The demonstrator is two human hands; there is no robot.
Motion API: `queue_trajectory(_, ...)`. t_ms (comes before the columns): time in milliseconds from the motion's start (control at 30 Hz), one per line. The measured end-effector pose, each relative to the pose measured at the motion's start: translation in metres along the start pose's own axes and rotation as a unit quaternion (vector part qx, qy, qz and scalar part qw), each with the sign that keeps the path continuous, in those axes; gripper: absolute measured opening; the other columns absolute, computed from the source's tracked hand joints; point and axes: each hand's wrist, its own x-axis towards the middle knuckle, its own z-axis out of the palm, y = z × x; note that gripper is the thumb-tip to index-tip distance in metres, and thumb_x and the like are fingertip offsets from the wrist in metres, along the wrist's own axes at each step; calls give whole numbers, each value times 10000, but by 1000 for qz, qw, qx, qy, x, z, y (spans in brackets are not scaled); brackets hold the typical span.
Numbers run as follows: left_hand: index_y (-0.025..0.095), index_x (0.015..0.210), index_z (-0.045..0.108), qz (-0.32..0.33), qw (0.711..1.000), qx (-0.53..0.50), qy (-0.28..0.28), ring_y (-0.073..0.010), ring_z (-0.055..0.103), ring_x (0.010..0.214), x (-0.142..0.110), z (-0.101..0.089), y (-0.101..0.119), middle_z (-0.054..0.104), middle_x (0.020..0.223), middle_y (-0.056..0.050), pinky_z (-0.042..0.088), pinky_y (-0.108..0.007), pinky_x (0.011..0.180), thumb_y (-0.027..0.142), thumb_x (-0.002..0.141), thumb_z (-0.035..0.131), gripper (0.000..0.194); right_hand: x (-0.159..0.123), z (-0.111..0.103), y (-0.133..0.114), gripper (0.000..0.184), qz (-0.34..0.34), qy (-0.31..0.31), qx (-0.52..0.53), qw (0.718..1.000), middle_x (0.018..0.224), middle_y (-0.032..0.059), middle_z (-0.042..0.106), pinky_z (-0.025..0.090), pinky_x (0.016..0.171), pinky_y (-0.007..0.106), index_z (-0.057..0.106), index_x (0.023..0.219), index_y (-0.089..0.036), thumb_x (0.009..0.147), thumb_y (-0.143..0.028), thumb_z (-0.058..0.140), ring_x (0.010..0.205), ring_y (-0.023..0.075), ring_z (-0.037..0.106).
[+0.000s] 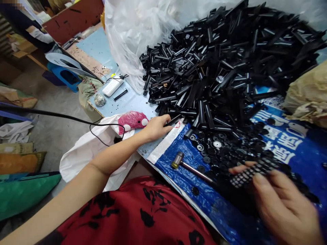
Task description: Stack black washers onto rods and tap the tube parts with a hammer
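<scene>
left hand [155, 127] is pinching a black tube [174, 120] at the pile's [224, 68] near edge, its long axis pointing right toward the right hand [283, 207], which is gripping a ribbed strip [251, 173].

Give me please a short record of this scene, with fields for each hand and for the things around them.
left hand: reaches to the edge of the pile, fingers closed on one black tube
right hand: holds a ridged black part, blurred
pile of black tubes: large heap across the table
black discs: spread on the blue sheet below the heap
hammer: lies on the blue sheet, between the hands
pink bag: beside the left hand
clear plastic bag: behind the heap
</scene>
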Motion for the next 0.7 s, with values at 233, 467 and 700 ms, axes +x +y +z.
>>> queue_trajectory(233, 174, 1173, 506, -74, 883, -460, -56, -112, 598, 607, -28, 1, 41, 640, 741, 9, 440, -223, 583, 262, 862, 547, 326, -16, 66, -17, 859, 130, -87, 218, 963, 847, 25, 561, 540, 626, 254, 502, 1218, -179, 720, -877, 549, 709, 90, 588)
queue_trajectory(467, 168, 1164, 496, -130, 786, -578, -174, -73, 486, 424, -67, 31, 74, 612, 637, 37, 358, -186, 461, 434, 901, 612, 391, -25, 80, -20, 692, 54, -95, 222, 969, 665, -39, 455, 392, 483, 168, 474, 1123, -166, 818, -783, 544, 509, 25, 442)
queue_trajectory(700, 136, 1002, 587, -62, 846, -512, -135, -55, 511, 524, -79, 45, 92, 619, 744, 6, 407, -200, 534, 537, 934, 610, 408, -39, 94, -16, 695, 61, -44, 281, 957, 618, -54, 420, 396, 505, 148, 479, 1183, -180, 849, -790, 487, 492, 8, 423)
